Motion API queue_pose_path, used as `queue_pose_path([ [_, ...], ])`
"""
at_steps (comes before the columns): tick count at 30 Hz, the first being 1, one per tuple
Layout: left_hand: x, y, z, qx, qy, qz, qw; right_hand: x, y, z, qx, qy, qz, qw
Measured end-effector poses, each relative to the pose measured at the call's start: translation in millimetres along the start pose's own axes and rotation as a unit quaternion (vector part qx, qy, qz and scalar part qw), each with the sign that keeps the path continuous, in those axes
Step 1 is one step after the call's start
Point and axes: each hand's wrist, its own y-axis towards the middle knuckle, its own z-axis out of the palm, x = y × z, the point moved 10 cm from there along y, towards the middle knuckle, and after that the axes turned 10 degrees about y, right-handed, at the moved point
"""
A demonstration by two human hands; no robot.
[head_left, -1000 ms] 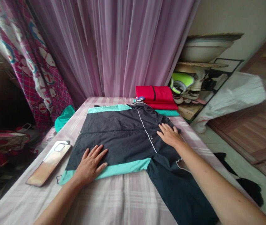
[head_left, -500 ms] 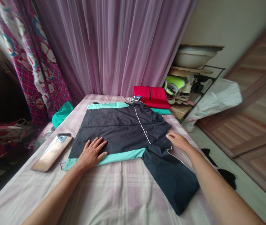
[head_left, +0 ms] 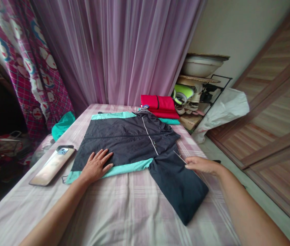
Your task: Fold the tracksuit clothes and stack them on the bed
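Observation:
A dark jacket [head_left: 119,136] with mint-green side panels and white piping lies spread on the bed, its collar toward the right. My left hand [head_left: 97,165] rests flat on the lower front of the jacket by the green panel, fingers spread. One sleeve [head_left: 178,184] slants out toward me on the right. At the upper edge of that sleeve, along the white piping, my right hand [head_left: 198,165] has its fingers pinched together on the fabric. The other sleeve is not clearly visible.
A phone [head_left: 53,165] lies left of the jacket on the checked bedsheet [head_left: 114,212]. Folded red clothes [head_left: 160,106] sit at the back, atop green fabric. Beyond the right edge stand a rack with shoes and a basin [head_left: 202,65], and a white bag [head_left: 224,106]. A purple curtain [head_left: 124,51] hangs behind.
My right hand has moved from the jacket's shoulder down along the sleeve edge, and the fabric there lies straighter. My left hand stays on the jacket. The view has shifted slightly.

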Motion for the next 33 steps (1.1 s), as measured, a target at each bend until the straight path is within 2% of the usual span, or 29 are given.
queue_pose_path([
  [2, 0, 0, -1.1, -0.003, -0.001, 0.0, 1.0, 19, 8, -24, -0.099, 0.07, -0.05, 0.991],
  [4, -1, -1, -2.3, -0.008, -0.003, 0.002, 1.0, 42, 19, -47, -0.191, 0.118, -0.098, 0.97],
  [8, 0, -1, -1.7, -0.005, -0.004, 0.002, 1.0, 111, 59, -61, -0.294, 0.114, -0.197, 0.928],
  [10, 1, -2, -0.9, -0.006, -0.006, -0.001, 1.0, 145, 80, -57, -0.346, 0.076, -0.221, 0.909],
  [11, 1, -2, -0.7, -0.009, -0.007, -0.001, 1.0, 159, 92, -48, -0.35, 0.039, -0.217, 0.91],
  [13, 2, -2, -0.3, -0.017, -0.009, 0.0, 1.0, 181, 116, -20, -0.301, -0.07, -0.206, 0.929],
  [15, 2, -2, 0.4, -0.021, -0.009, 0.002, 1.0, 186, 126, 0, -0.27, -0.141, -0.193, 0.933],
  [18, 2, -2, 1.2, -0.02, -0.006, 0.002, 1.0, 163, 117, -1, -0.286, -0.218, -0.144, 0.922],
  [20, 2, -2, 1.4, -0.016, -0.005, 0.001, 1.0, 131, 100, -17, -0.306, -0.233, -0.093, 0.919],
  [23, 2, -2, 0.5, -0.017, -0.009, 0.001, 1.0, 69, 70, -45, -0.326, -0.162, -0.03, 0.931],
  [24, 2, -1, 0.4, -0.019, -0.011, 0.002, 1.0, 50, 63, -47, -0.316, -0.134, -0.022, 0.939],
  [26, 2, -1, 0.5, -0.024, -0.012, 0.002, 1.0, 20, 58, -36, -0.24, -0.08, -0.04, 0.967],
  [28, 3, -1, 1.1, -0.03, -0.012, 0.003, 0.999, 4, 56, -20, -0.187, -0.02, -0.06, 0.98],
  [29, 3, -1, 1.5, -0.033, -0.012, 0.004, 0.999, -1, 55, -15, -0.18, 0.005, -0.06, 0.982],
  [31, 4, -1, 2.2, -0.037, -0.012, 0.005, 0.999, -5, 53, -14, -0.197, 0.044, -0.041, 0.979],
  [33, 4, -1, 2.7, -0.038, -0.011, 0.007, 0.999, 0, 47, -21, -0.216, 0.071, -0.018, 0.974],
])
